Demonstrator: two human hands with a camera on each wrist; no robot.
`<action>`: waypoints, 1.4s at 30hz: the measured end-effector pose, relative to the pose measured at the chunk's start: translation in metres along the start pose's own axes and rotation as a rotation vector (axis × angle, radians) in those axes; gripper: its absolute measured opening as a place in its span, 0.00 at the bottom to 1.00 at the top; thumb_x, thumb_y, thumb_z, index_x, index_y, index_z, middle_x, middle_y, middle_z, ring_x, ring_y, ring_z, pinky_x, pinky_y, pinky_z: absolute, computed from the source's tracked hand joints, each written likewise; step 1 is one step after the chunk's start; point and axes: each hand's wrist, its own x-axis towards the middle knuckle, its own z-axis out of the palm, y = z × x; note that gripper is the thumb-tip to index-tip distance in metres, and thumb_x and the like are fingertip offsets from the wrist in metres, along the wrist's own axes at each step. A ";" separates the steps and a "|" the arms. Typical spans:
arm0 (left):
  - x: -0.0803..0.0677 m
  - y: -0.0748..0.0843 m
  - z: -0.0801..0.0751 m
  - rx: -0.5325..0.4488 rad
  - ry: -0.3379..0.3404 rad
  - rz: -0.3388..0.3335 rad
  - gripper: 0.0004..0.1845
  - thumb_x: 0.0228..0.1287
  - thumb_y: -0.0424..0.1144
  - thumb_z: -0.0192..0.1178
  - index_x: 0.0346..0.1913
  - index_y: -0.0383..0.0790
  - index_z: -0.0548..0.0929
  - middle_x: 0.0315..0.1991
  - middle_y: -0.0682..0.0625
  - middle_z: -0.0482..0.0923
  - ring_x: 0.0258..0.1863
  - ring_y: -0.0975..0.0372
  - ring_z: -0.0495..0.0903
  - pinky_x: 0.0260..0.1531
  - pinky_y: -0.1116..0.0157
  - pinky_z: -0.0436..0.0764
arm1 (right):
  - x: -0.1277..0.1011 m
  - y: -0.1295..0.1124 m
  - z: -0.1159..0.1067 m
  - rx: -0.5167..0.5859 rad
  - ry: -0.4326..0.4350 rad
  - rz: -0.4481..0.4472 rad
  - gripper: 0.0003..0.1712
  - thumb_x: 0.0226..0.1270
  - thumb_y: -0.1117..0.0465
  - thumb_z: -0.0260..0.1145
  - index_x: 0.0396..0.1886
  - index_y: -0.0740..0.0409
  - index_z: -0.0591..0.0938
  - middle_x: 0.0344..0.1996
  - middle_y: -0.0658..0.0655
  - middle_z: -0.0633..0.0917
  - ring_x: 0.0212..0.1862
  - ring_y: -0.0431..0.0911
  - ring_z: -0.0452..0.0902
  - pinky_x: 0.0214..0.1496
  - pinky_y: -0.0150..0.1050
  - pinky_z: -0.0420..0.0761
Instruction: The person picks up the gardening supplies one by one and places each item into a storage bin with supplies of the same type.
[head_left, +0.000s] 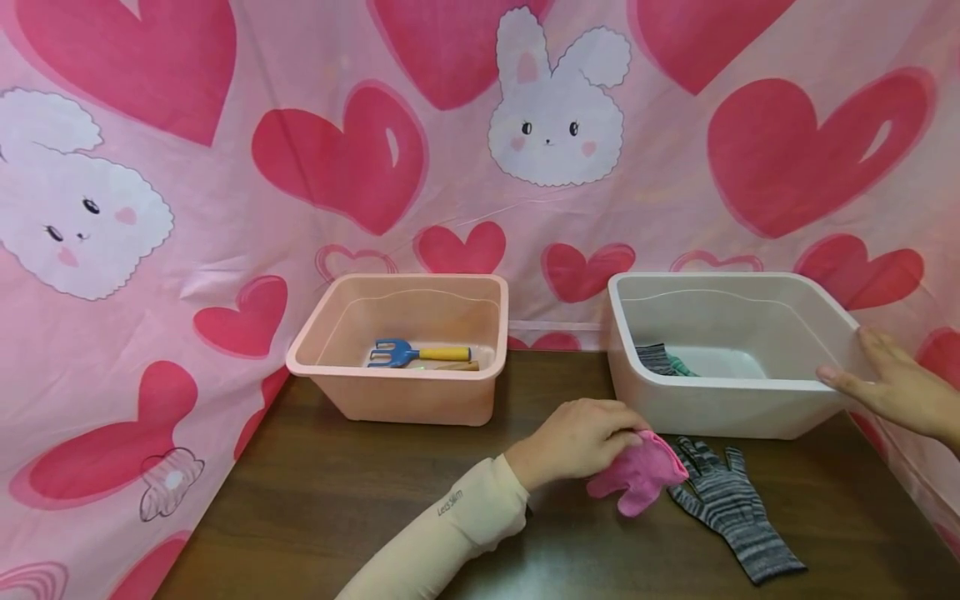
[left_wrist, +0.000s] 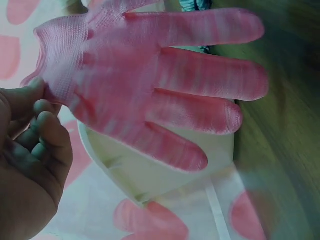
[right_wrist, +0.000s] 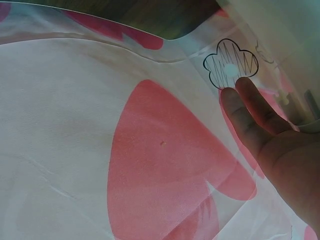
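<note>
Pink knitted glove (head_left: 641,477) is pinched at its cuff by curled fingers of the left hand (head_left: 577,437), on the dark wooden table (head_left: 337,492), just L of a grey striped knitted glove (head_left: 731,504). Behind: white plastic tub (head_left: 723,408); its R rim is touched by the right hand (head_left: 896,385), fingers straight, slightly spread.

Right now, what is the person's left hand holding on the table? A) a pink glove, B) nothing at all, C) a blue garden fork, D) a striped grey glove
A: the left hand grips a pink glove in front of the white tub, while the striped grey glove lies untouched beside it and the blue fork sits in the pink tub.
</note>
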 end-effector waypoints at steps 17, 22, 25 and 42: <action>0.020 0.011 0.000 -0.119 0.194 0.011 0.09 0.71 0.45 0.64 0.48 0.48 0.88 0.38 0.64 0.85 0.30 0.79 0.71 0.36 0.84 0.71 | 0.001 0.001 0.001 0.020 0.000 -0.030 0.62 0.74 0.39 0.56 0.73 0.74 0.26 0.70 0.84 0.32 0.70 0.80 0.25 0.55 0.82 0.44; 0.027 0.013 -0.001 -0.158 0.218 0.014 0.09 0.71 0.44 0.64 0.48 0.48 0.87 0.35 0.65 0.83 0.28 0.78 0.70 0.34 0.83 0.71 | 0.001 0.002 0.001 0.025 0.001 -0.035 0.62 0.74 0.39 0.56 0.73 0.74 0.26 0.71 0.84 0.33 0.70 0.80 0.26 0.55 0.82 0.44; 0.031 0.016 -0.002 -0.157 0.236 0.005 0.08 0.70 0.45 0.65 0.48 0.48 0.88 0.35 0.65 0.83 0.28 0.78 0.70 0.33 0.83 0.71 | 0.001 0.002 0.001 0.025 0.001 -0.036 0.62 0.74 0.39 0.56 0.73 0.73 0.26 0.71 0.84 0.32 0.70 0.80 0.26 0.55 0.82 0.44; 0.059 0.021 -0.011 -0.213 0.343 -0.038 0.05 0.70 0.44 0.65 0.44 0.50 0.87 0.29 0.67 0.80 0.25 0.79 0.70 0.30 0.81 0.71 | 0.003 0.007 0.003 0.033 0.004 -0.016 0.64 0.72 0.38 0.58 0.74 0.71 0.26 0.71 0.83 0.31 0.69 0.82 0.29 0.51 0.84 0.47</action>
